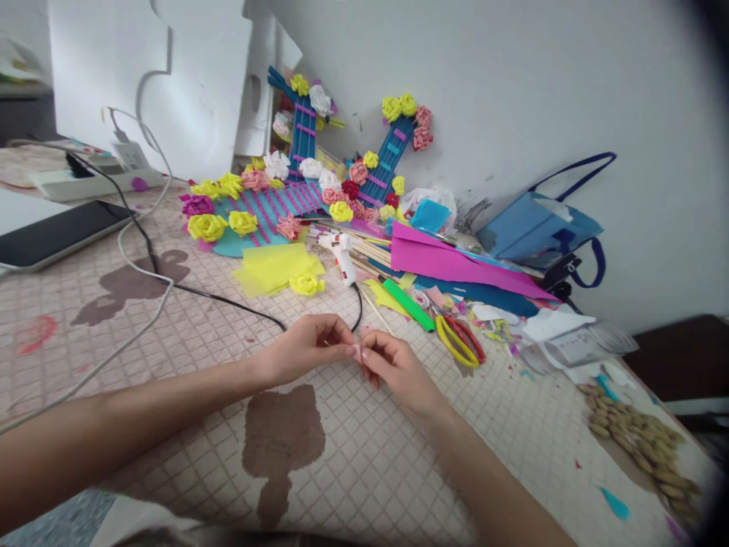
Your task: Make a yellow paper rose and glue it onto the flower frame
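Observation:
My left hand (310,346) and my right hand (399,370) meet over the middle of the patterned tablecloth (364,448). Between the fingertips of both is a small pale pink piece (357,352), possibly paper, mostly covered by the fingers. Just beyond the hands lie a yellow paper flower (307,284) and a stack of yellow paper sheets (276,267). A white hot glue gun (342,257) rests behind them, its black cord running down toward my hands.
Flower-covered blue guitar shapes (267,216) lean at the back. To the right are a green marker-like stick (407,304), yellow-and-red-handled scissors (459,340), magenta paper (456,262), a blue bag (535,228) and peanuts (632,433). Cables cross on the left near a phone (62,232) and power strip (94,181).

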### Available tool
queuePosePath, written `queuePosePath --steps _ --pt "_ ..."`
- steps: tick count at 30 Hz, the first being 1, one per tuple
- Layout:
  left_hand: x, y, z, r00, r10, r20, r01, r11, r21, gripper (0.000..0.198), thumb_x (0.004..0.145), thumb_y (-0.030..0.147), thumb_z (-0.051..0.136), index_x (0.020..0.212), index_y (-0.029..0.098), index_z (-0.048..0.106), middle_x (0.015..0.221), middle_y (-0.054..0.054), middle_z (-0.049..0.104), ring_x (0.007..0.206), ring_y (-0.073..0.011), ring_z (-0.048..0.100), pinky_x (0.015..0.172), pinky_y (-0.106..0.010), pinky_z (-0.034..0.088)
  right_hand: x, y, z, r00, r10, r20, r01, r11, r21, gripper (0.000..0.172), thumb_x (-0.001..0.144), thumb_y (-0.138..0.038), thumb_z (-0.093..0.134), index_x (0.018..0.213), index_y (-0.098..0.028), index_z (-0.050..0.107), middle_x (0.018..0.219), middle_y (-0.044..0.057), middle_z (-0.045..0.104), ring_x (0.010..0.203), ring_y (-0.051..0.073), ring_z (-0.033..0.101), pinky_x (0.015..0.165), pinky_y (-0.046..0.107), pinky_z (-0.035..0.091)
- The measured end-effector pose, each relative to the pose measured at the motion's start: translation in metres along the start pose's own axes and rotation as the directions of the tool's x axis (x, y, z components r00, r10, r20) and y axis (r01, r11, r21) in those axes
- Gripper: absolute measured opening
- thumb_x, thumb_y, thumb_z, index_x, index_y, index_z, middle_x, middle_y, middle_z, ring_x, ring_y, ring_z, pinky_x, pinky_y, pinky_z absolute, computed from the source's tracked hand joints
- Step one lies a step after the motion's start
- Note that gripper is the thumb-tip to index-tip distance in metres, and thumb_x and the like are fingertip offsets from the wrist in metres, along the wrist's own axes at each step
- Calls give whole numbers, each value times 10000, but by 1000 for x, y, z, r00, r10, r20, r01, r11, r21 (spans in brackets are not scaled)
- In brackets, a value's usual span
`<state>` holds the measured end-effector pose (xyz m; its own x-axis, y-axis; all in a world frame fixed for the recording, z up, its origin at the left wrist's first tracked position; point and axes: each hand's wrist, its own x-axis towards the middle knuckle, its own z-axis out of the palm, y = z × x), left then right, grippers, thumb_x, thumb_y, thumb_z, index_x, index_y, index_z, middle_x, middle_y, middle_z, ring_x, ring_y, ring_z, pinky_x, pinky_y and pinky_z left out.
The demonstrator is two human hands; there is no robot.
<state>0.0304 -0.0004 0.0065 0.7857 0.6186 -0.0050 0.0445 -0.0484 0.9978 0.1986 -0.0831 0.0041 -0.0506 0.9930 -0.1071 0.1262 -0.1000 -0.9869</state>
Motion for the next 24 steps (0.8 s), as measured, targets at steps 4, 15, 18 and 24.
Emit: queuePosePath --steps 4,15,18,24 --pt "0 -1 1 1000 2 -1 -2 1000 -25 224 772 334 648 821 132 562 734 -9 607 697 -124 572 626 -241 431 0 0 1 1000 0 6 0 1000 -8 154 835 -321 551 755 -189 548 566 -53 488 468 74 433 449 207 348" --pt "1 -4 0 1000 10 11 -9 999 -49 250 766 344 650 852 135 544 757 -26 635 728 -145 605 658 -269 455 -1 0 1 999 -31 19 31 999 16 288 893 -412 462 733 -186 542 597 -31 486 503 83 455 448 204 370" --pt "0 -4 0 1000 13 -6 -13 1000 -9 256 767 356 647 859 139 549 719 -9 613 680 -127 580 611 -245 441 -1 -1 1 1000 -24 17 24 1000 1 247 851 -416 538 752 -191 548 614 -38 478 507 82 445 449 207 366" --pt "-1 -1 2 999 29 -23 -28 998 50 283 774 392 639 867 138 554 708 -9 591 650 -118 545 574 -228 422 -1 -2 2 1000 -19 -20 19 1000 -24 151 800 -329 599 753 -196 548 640 -45 469 521 81 430 446 204 350"
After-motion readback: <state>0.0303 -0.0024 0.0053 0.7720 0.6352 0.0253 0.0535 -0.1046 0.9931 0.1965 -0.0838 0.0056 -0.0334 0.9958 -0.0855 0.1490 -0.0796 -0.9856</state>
